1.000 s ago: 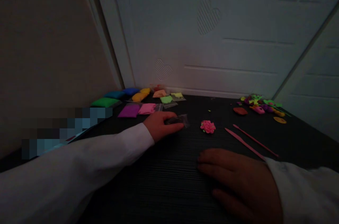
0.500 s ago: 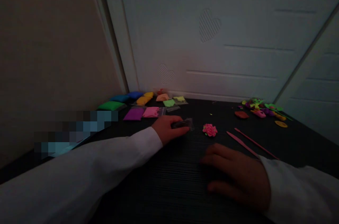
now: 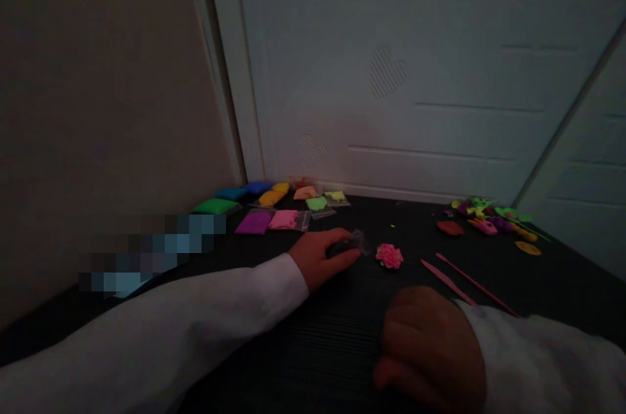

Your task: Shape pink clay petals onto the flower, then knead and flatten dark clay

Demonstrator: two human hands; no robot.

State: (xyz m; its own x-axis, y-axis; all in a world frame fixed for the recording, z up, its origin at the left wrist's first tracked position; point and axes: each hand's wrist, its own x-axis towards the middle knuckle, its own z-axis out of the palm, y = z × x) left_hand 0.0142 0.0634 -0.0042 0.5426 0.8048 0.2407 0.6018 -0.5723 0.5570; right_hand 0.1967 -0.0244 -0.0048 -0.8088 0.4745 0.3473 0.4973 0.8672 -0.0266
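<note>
The dark packet [image 3: 360, 243], its clear end crumpled, sits in the left hand [image 3: 320, 257].

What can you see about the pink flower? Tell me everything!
The pink flower is a roundish cluster of ruffled petals with bits of green at its edge. It looks like modelling clay. It sits on the dark table, between the plastic bag and the pink knife-shaped tool. Only the table appears to touch it. The picture is too dim to show finer detail.
</note>
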